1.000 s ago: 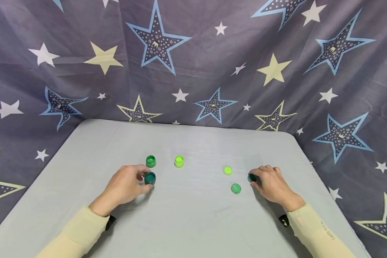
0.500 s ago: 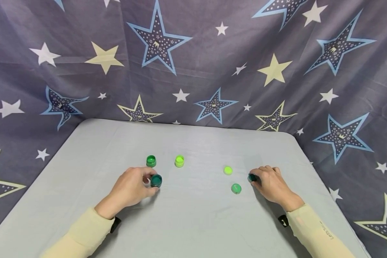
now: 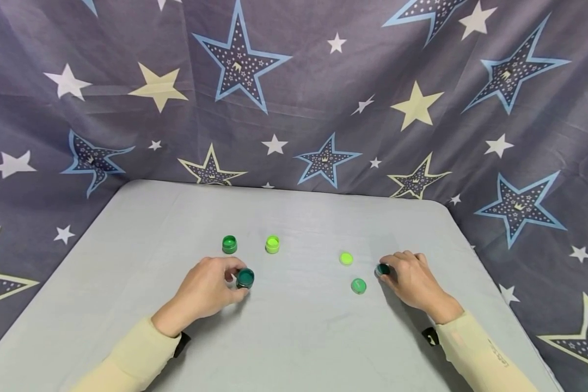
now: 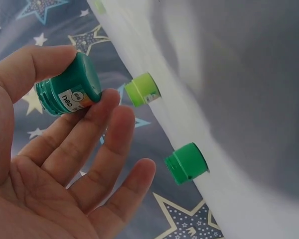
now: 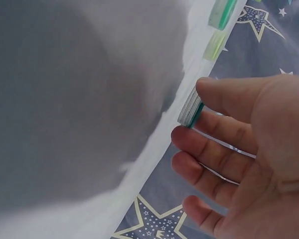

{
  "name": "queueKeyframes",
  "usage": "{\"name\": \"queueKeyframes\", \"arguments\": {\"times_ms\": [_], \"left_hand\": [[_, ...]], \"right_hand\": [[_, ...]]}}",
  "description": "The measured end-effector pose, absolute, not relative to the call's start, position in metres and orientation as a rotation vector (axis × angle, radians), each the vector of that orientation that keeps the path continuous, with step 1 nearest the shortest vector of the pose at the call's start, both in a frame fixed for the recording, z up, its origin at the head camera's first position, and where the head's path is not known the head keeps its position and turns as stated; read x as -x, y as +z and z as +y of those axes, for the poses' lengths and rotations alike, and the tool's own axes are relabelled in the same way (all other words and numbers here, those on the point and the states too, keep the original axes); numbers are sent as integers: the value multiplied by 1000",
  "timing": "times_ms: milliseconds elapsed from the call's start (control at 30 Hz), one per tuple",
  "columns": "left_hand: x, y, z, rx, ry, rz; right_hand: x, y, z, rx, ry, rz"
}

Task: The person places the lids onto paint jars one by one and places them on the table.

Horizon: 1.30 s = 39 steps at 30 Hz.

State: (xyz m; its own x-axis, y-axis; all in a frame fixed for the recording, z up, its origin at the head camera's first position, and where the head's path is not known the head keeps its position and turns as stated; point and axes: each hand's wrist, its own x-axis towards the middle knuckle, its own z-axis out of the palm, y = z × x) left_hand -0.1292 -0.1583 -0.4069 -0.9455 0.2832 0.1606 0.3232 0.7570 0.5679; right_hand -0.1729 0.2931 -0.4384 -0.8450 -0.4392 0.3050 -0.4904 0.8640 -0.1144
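My left hand (image 3: 208,288) pinches a small dark green paint jar (image 3: 245,278) between thumb and fingers. The left wrist view shows its printed label and threaded neck, with no lid on. At the right, my right hand (image 3: 414,280) holds a dark green jar lid (image 3: 383,270) by its edge, low at the table; in the right wrist view the lid (image 5: 191,109) sits between thumb and fingers. Beyond the left hand stand an open green jar (image 3: 229,244) and an open lime jar (image 3: 272,245). A lime lid (image 3: 346,258) and a green lid (image 3: 359,286) lie left of the right hand.
Everything is on a pale grey cloth-covered table (image 3: 304,337). A dark curtain with stars (image 3: 294,98) hangs right behind its back edge and along both sides.
My left hand has carried the dark green jar to the right and slightly nearer. The right hand and its lid have barely moved; the other jars and lids stay put.
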Motion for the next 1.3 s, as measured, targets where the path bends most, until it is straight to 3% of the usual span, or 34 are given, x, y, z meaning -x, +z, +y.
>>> {"name": "queueKeyframes", "arguments": {"times_ms": [1300], "left_hand": [[116, -407, -122, 552, -936, -2879]], "right_hand": [[152, -416, 249, -815, 408, -2687]]}}
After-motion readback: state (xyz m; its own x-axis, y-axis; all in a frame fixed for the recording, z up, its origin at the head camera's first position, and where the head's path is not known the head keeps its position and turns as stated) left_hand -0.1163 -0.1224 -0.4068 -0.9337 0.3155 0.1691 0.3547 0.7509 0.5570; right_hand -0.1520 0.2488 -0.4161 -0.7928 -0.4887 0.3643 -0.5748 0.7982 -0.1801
